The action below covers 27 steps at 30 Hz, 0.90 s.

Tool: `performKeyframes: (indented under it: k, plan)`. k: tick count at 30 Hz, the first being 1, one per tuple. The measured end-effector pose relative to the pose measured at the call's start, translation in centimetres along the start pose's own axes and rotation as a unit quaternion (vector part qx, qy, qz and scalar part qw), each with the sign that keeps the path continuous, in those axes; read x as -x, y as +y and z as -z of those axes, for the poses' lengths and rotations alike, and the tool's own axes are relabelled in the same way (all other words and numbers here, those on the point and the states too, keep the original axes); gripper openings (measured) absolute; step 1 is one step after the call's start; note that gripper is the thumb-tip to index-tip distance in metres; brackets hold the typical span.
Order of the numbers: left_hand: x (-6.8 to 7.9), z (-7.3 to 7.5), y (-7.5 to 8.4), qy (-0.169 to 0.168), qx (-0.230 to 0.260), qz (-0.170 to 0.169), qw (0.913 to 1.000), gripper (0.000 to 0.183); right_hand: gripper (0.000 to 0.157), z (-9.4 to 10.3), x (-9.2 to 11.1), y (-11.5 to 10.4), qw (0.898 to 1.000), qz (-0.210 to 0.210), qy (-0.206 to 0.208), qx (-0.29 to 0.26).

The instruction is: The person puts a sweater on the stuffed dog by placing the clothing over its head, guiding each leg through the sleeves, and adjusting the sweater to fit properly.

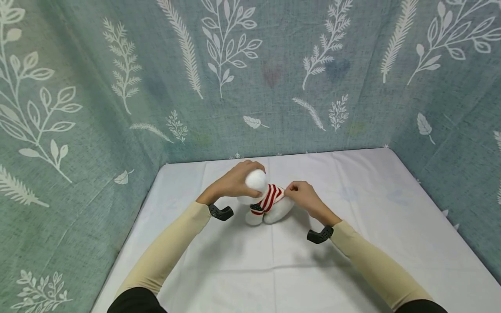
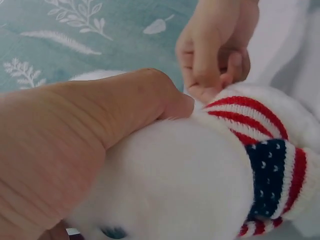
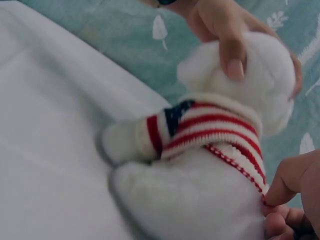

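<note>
A white plush animal [image 1: 278,211] sits on the white-covered table, dressed in a knitted sweater [image 3: 215,127] with red and white stripes and a navy patch with white specks. My left hand [image 1: 238,180] grips the plush's round head [image 3: 267,70], thumb on one side and fingers around the other. One dark eye [image 2: 114,232] shows below that hand in the left wrist view. At the sweater's back hem, my right hand [image 1: 305,199] pinches the knitted edge between thumb and curled forefinger. A red-and-white trim [image 3: 235,162] runs along the hem to those fingertips.
White cloth covers the table [image 1: 235,278], with fold lines across it. Grey-green curtains [image 1: 274,121] with white leaf prints stand along the back and both sides. Black devices [image 1: 320,234] are strapped to both wrists.
</note>
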State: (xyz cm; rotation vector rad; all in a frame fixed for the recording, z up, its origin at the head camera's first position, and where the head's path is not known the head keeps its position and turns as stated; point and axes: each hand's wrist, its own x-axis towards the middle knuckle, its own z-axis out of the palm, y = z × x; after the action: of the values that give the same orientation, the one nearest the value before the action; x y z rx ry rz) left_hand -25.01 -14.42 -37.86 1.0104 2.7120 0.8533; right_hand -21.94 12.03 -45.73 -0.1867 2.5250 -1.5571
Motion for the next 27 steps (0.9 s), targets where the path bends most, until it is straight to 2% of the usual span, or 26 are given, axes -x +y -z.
performKeyframes:
  k: [5,8,12,19,27]
  plan:
    - [0.4,0.1,-0.4,0.003,0.015,0.009,0.9998,0.058,0.014,0.8,0.1,1.5,0.999,-0.023,0.010,0.034]
    - [0.5,0.1,-0.4,0.002,0.017,0.007,0.9998,0.058,0.016,0.9,0.2,1.8,0.999,-0.029,0.007,0.031]
    - [0.4,0.1,-0.3,-0.004,0.005,-0.001,1.0000,0.060,0.021,0.7,-0.3,1.7,0.999,-0.034,0.002,0.022]
    - [0.5,0.2,-0.1,-0.014,-0.014,-0.010,0.9998,0.061,0.040,0.1,-2.5,0.5,0.998,-0.052,-0.024,0.029]
    - [0.3,0.0,0.4,-0.016,-0.034,-0.019,0.9991,0.060,0.029,0.2,-4.1,0.7,0.997,-0.045,-0.049,0.026]
